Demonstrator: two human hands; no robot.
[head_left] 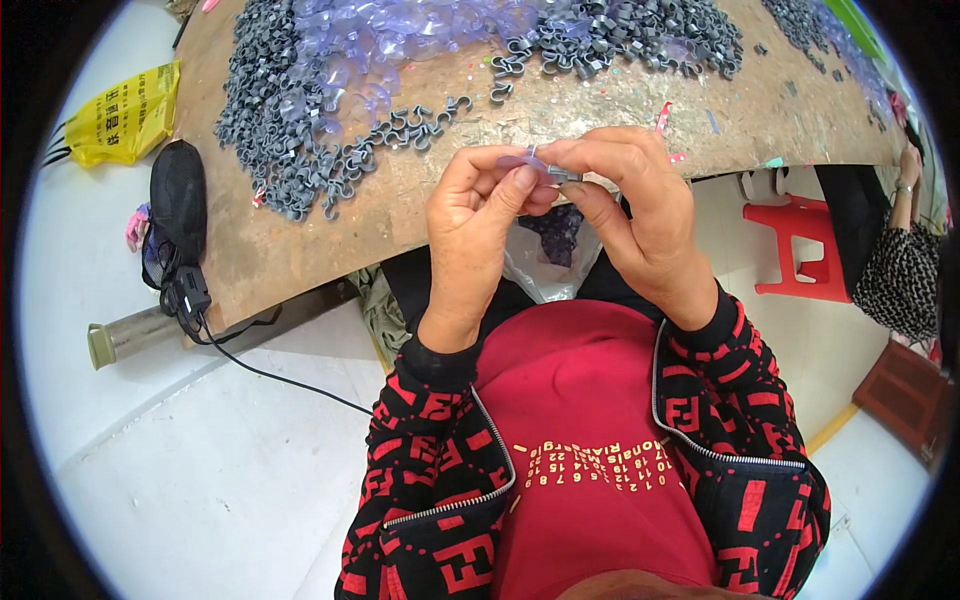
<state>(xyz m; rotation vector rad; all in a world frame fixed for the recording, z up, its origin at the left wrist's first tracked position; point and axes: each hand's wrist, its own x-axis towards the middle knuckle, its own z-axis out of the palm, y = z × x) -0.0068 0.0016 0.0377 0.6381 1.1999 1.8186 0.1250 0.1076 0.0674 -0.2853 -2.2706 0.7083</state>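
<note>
Above the table's near edge, my two hands meet over small parts. My left hand (472,205) pinches a clear purple suction cup (517,162) between thumb and fingers. Against the cup, my right hand (640,205) holds a small grey plastic clip (563,174) between thumb and forefinger. The fingers partly hide both parts, so I cannot tell whether they are joined. Beyond my hands lie a heap of clear purple suction cups (375,45) and many loose grey clips (265,130).
The worn wooden table (400,212) carries more parts at the far right. A plastic bag (535,262) hangs below my hands. At left are a yellow bag (125,115), a black pouch (180,195) and a cable. A red stool (795,245) and another person (905,270) are at right.
</note>
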